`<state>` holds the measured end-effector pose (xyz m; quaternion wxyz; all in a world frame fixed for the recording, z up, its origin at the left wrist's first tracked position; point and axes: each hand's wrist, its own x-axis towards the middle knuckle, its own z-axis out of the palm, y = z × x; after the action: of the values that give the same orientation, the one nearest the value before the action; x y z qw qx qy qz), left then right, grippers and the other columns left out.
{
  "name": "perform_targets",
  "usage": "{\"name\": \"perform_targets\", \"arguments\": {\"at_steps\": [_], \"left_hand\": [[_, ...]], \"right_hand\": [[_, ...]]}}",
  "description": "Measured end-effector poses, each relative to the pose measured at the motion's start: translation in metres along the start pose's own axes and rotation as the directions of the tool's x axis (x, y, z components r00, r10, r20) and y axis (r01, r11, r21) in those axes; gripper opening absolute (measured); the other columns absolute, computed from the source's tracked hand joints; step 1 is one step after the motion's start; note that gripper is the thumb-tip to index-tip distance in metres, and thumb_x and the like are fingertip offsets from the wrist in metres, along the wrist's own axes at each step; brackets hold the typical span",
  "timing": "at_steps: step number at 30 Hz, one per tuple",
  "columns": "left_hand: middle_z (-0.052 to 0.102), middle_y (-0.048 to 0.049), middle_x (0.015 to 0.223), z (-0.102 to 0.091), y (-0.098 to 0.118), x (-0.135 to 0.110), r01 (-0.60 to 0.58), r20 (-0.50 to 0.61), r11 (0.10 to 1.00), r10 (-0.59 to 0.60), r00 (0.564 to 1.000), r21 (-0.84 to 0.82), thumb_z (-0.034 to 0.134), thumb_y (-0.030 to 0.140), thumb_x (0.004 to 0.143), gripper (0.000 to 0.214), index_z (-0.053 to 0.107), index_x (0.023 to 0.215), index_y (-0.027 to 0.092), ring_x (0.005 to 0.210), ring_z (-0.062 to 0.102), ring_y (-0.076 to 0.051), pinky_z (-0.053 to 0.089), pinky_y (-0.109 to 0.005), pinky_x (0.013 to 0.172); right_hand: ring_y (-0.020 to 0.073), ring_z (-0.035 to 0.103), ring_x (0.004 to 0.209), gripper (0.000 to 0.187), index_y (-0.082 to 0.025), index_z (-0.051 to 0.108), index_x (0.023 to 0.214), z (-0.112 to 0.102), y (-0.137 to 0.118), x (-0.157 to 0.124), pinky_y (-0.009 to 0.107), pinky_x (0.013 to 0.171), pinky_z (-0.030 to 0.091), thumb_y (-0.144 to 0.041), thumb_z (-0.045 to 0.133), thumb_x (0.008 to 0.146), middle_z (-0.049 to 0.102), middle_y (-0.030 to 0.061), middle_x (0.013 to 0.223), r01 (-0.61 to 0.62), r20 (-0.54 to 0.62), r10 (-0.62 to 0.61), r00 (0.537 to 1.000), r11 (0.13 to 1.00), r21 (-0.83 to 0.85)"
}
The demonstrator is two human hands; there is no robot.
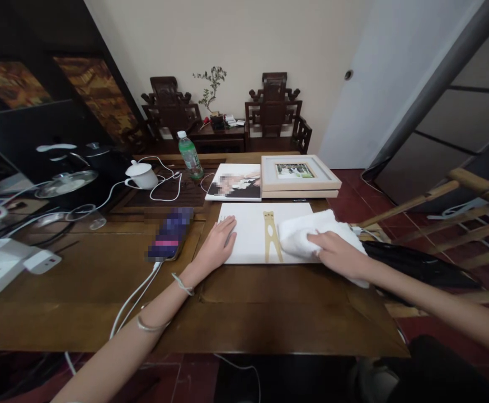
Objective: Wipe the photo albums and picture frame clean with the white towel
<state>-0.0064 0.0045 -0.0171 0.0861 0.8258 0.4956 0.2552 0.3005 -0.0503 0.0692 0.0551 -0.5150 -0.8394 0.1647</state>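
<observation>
A white rectangular panel (248, 238) with a tan animal-like figure (270, 235) on it lies flat near the middle of the wooden table (244, 305). My left hand (218, 244) rests on the panel's left edge, fingers stretched out and flat, holding nothing. On the panel's right side my right hand (334, 254) grips a bunched white cloth (297, 229), pressing it against the surface. Part of the cloth hangs past the panel's right edge. The cloth and my right hand hide the panel's right corner.
Behind the panel lie a photo print (238, 183) and stacked wooden picture frames (332, 180). A green bottle (190, 157), a lidded white cup (142, 177) and a phone (169, 232) with a white cable stand or lie to the left. A wooden chair (421, 198) is at right.
</observation>
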Motion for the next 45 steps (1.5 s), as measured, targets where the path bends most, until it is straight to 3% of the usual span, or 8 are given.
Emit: {"name": "perform_targets", "arguments": {"at_steps": [3, 6, 14, 22, 29, 37, 41, 45], "left_hand": [[0.048, -0.0193, 0.14, 0.0, 0.0, 0.0, -0.001, 0.002, 1.0, 0.001, 1.0, 0.011, 0.037, 0.023, 0.093, 0.041, 0.052, 0.129, 0.007, 0.134, 0.041, -0.029, 0.031, -0.054, 0.111], [0.049, -0.0188, 0.14, 0.0, 0.001, 0.001, -0.005, -0.001, 1.0, 0.005, 1.0, 0.015, 0.037, 0.022, 0.093, 0.041, 0.052, 0.128, 0.008, 0.134, 0.041, -0.029, 0.031, -0.053, 0.111], [0.049, -0.0194, 0.139, 0.0, 0.0, 0.0, -0.011, -0.005, 1.0, 0.011, 1.0, -0.005, 0.039, 0.021, 0.093, 0.04, 0.052, 0.128, 0.008, 0.134, 0.041, -0.03, 0.032, -0.054, 0.11], [0.05, -0.0175, 0.139, 0.001, -0.003, -0.001, -0.014, -0.023, 0.999, 0.014, 1.0, -0.03, 0.039, 0.023, 0.093, 0.04, 0.053, 0.128, 0.012, 0.133, 0.042, -0.029, 0.032, -0.055, 0.109], [0.05, -0.0189, 0.139, 0.0, -0.002, -0.001, -0.017, -0.007, 1.0, 0.017, 1.0, -0.02, 0.038, 0.023, 0.093, 0.041, 0.052, 0.128, 0.009, 0.134, 0.041, -0.029, 0.031, -0.053, 0.11], [0.049, -0.0191, 0.139, -0.001, 0.001, -0.001, -0.019, -0.007, 1.0, 0.019, 1.0, 0.006, 0.038, 0.022, 0.093, 0.04, 0.052, 0.129, 0.009, 0.134, 0.041, -0.029, 0.031, -0.054, 0.11], [0.049, -0.0196, 0.139, -0.001, 0.001, 0.0, -0.014, -0.001, 1.0, 0.014, 1.0, 0.018, 0.037, 0.023, 0.094, 0.04, 0.052, 0.128, 0.008, 0.134, 0.041, -0.03, 0.032, -0.054, 0.11], [0.05, -0.0184, 0.139, 0.0, 0.0, 0.0, -0.021, -0.012, 1.0, 0.021, 1.0, 0.011, 0.038, 0.023, 0.093, 0.039, 0.053, 0.128, 0.011, 0.134, 0.041, -0.029, 0.032, -0.054, 0.11]], "right_hand": [[0.0284, 0.055, 0.091, 0.016, -0.022, 0.046, 0.076, 0.008, -0.01, -0.028, 0.036, 0.078, 0.04, -0.009, 0.039, 0.07, 0.058, 0.0085, 0.08, 0.011, 0.073, -0.009, 0.997, 0.999, -0.033], [0.0309, 0.054, 0.1, 0.019, -0.02, 0.052, 0.083, 0.01, -0.004, -0.031, 0.038, 0.082, 0.04, -0.01, 0.04, 0.072, 0.061, 0.0118, 0.091, 0.031, 0.097, -0.03, 0.995, 1.0, -0.004], [0.025, 0.055, 0.077, 0.007, -0.021, 0.046, 0.071, -0.014, 0.026, 0.047, 0.035, 0.073, 0.039, -0.018, 0.04, 0.071, 0.059, 0.0068, 0.076, 0.112, -0.005, -0.112, 0.994, 0.992, 0.063], [0.0284, 0.053, 0.091, 0.01, -0.02, 0.048, 0.074, -0.024, 0.039, 0.1, 0.036, 0.078, 0.037, -0.017, 0.041, 0.068, 0.063, 0.0109, 0.09, 0.08, -0.081, -0.074, 0.994, 0.994, 0.072], [0.0229, 0.052, 0.072, 0.007, -0.022, 0.04, 0.068, -0.01, 0.025, 0.06, 0.033, 0.067, 0.036, -0.015, 0.039, 0.069, 0.053, 0.0041, 0.069, 0.105, -0.057, -0.102, 0.993, 0.993, 0.062], [0.0269, 0.053, 0.091, 0.016, -0.021, 0.048, 0.079, 0.007, 0.005, -0.02, 0.036, 0.08, 0.038, -0.01, 0.04, 0.071, 0.058, 0.0077, 0.083, 0.065, 0.071, -0.068, 0.995, 0.997, 0.041], [0.0262, 0.053, 0.089, 0.015, -0.021, 0.049, 0.079, 0.001, 0.006, -0.017, 0.036, 0.08, 0.039, -0.011, 0.04, 0.072, 0.059, 0.0079, 0.085, 0.091, 0.113, -0.094, 0.989, 0.995, 0.034], [0.0252, 0.053, 0.082, 0.009, -0.021, 0.048, 0.077, -0.008, 0.017, 0.015, 0.036, 0.075, 0.039, -0.016, 0.041, 0.074, 0.058, 0.007, 0.079, 0.135, 0.057, -0.135, 0.989, 0.991, -0.003]]}}
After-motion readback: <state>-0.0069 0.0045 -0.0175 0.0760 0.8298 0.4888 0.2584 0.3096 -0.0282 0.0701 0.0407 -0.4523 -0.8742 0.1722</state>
